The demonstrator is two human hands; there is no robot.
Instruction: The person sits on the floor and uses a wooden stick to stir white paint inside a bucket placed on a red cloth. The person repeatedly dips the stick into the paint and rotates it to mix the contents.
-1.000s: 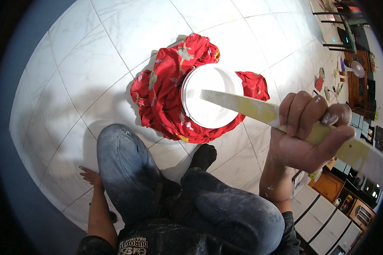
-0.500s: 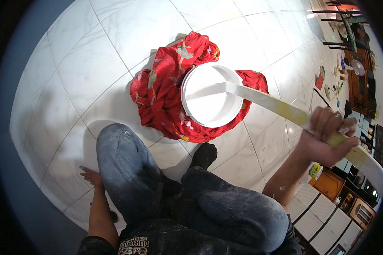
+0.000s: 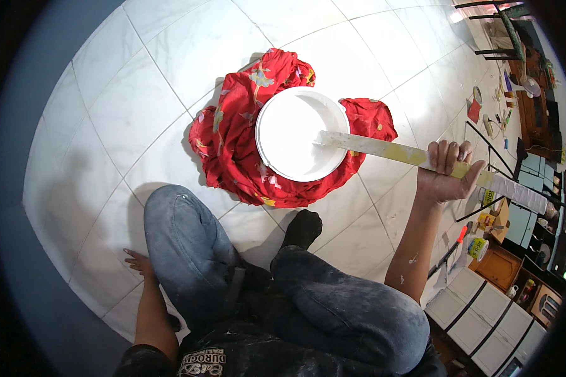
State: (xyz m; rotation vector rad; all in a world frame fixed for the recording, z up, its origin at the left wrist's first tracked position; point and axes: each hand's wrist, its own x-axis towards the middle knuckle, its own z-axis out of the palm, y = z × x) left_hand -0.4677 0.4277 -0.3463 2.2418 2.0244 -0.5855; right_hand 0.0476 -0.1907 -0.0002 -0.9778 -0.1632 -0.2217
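Observation:
My right hand [image 3: 445, 173] grips a long flat wooden stick [image 3: 383, 147], yellowish and smeared with white, its outer end pale and wrapped-looking. The stick's lower end reaches into a white plastic bucket [image 3: 329, 112], into white paint-like material [image 3: 289, 138]. Bunched around and under the bucket is a red flowered cloth [image 3: 229, 154], with white smudges on it. On the tiled floor beside my left knee, my left hand [image 3: 139, 261] rests with its fingers spread, holding nothing.
Large white tiles [image 3: 144, 113] cover the floor, with a dark blue wall [image 3: 28, 182] at the left. My socked foot [image 3: 303, 229] is just below the cloth. At right lie a tool with an orange handle [image 3: 463, 234] and a labelled tub [image 3: 478, 248]; white cabinets [image 3: 459, 292] stand beyond.
My right hand has moved left and up, lowering its angle on the stick. The stick's end has shifted left inside the bucket. My left hand stays on the floor.

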